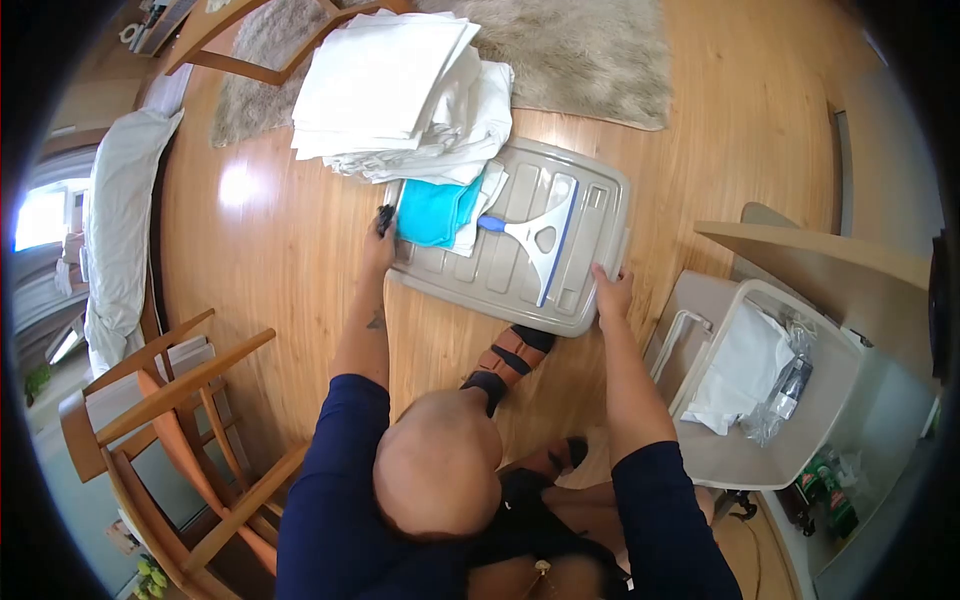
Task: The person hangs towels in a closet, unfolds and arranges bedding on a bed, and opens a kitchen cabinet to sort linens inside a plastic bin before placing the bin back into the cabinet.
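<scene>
A beige plastic lid (pixel 472 262) lies on the wooden floor in front of me. On it rest a white squeegee with a blue handle (pixel 545 238), a folded turquoise cloth (pixel 428 212) and part of a tall stack of folded white cloths (pixel 370 85). My left hand (pixel 380 240) is at the lid's left edge, closed around something black that is too small to name. My right hand (pixel 612 292) grips the lid's right edge, thumb on top, with the other fingers partly hidden.
An open beige bin (pixel 690 385) with white and clear plastic packages stands at the right, beside a wooden panel (pixel 820 255). A wooden chair (pixel 190 440) is at the lower left. A shaggy rug (pixel 590 60) lies behind the stack. My knee and sandalled foot are near the lid.
</scene>
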Action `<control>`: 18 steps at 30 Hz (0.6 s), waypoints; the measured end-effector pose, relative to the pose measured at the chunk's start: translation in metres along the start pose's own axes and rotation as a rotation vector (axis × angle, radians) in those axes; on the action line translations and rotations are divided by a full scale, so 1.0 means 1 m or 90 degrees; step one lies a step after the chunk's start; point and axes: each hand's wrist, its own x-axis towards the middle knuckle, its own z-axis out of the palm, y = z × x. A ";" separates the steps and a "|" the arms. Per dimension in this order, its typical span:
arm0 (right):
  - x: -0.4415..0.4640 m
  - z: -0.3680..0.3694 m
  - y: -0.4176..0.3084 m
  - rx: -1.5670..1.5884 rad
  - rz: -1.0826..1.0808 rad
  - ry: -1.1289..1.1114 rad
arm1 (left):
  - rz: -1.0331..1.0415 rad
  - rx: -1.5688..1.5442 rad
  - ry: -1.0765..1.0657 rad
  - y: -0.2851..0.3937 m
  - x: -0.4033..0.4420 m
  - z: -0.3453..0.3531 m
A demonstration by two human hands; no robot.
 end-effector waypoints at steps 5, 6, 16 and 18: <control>-0.035 -0.016 -0.029 0.025 -0.026 0.029 | -0.045 0.243 -0.012 -0.061 0.057 0.012; -0.044 -0.020 -0.032 0.039 -0.038 0.033 | -0.128 0.219 -0.041 -0.029 0.046 0.007; -0.149 -0.114 -0.081 0.074 -0.066 0.041 | -0.264 -0.047 -0.176 -0.006 0.008 -0.025; -0.170 -0.130 -0.070 0.015 -0.103 0.102 | -0.270 -0.030 -0.200 0.008 -0.016 -0.029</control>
